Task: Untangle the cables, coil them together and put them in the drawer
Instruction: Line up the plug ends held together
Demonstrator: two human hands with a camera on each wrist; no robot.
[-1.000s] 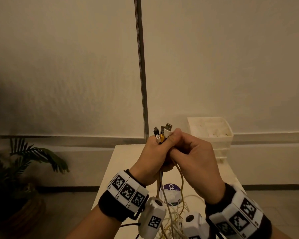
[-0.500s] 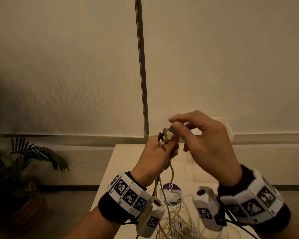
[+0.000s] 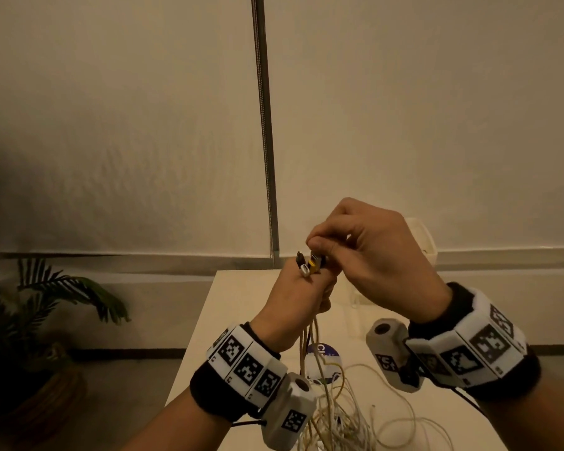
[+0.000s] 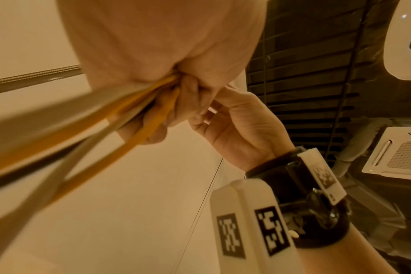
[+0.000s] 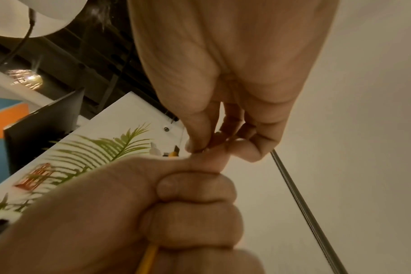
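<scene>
While seemingly pinched: cables (image 3: 310, 340), both hands (image 3: 293, 301).

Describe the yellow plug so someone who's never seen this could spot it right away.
Start at the white table; above it the left hand grips a cable bundle. Several plugs stick out of its top, under the right hand. The yellow plug is the only bright one; its neighbours are black or silver.

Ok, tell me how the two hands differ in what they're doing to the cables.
The left hand is a closed fist round the cables, gripping the whole bundle; the right hand only pinches at the plug ends with its fingertips. The left hand sits lower, with the cables hanging below it to the table; the right hand comes in from above. Both are raised above the table and meet at the plug ends.
</scene>
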